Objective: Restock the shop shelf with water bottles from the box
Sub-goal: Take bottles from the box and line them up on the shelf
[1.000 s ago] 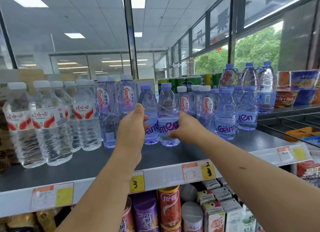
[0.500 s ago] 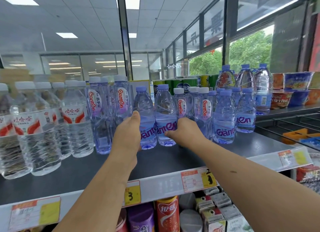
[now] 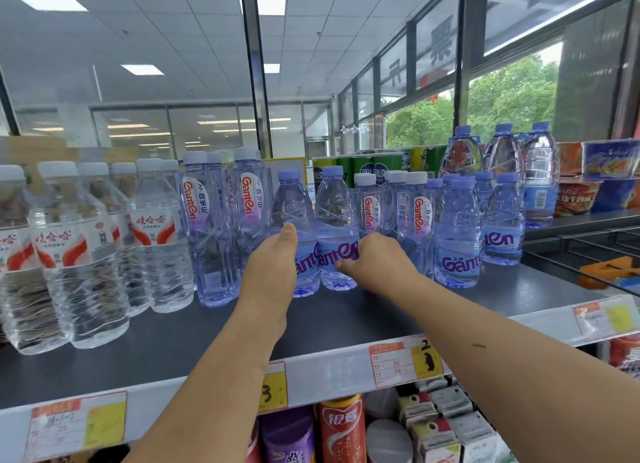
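Your left hand [image 3: 273,265] and right hand [image 3: 377,265] each held a small purple-capped bottle upright on the shelf [image 3: 346,320], and the two bottles touched side by side. Your left thumb lay pressed up the front of the left bottle [image 3: 292,199], with the other fingers hidden round its far side. Your right fingers curled round the label of the right bottle [image 3: 335,206], thumb at the front. Just past your right knuckles stood more small bottles [image 3: 457,241] of the same make; just past your left fingers stood the taller bottles [image 3: 204,220]. The box was out of view, so how many remained could not be told. These two looked all but placed, with only the release left.
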Available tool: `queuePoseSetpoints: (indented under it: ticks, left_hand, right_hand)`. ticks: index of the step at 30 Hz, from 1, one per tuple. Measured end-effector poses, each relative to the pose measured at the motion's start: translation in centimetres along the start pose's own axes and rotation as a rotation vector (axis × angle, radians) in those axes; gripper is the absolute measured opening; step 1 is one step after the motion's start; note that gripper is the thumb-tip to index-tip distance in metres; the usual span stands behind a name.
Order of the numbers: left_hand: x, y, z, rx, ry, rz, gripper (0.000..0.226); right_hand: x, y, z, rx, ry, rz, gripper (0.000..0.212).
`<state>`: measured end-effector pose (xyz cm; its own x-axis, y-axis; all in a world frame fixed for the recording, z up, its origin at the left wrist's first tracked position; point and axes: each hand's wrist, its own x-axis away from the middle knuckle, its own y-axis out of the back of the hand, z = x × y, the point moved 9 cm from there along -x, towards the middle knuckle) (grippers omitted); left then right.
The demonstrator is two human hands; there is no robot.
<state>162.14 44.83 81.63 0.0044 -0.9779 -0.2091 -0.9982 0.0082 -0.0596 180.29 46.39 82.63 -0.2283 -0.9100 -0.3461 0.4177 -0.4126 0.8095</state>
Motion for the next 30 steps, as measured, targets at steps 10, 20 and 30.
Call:
queuePoseSetpoints:
  ticks: [10,20,30]
  left_hand:
    - [2.0,0.0,-0.2,0.063,0.052,0.027,0.036]
    - [7.8,1.4,0.5,0.191,0.069,0.141,0.046]
    - [21.2,2.7,9.8,0.046,0.224,0.089,0.041]
  right_hand:
    - [3.6,0.9,0.3,-0.039,-0.015,-0.035,0.041]
    - [13.0,3.1,3.0,-0.060,0.030,-0.221,0.043]
    - [28.6,0.1,-3.8,-0.252,-0.040,-0.130,0.041]
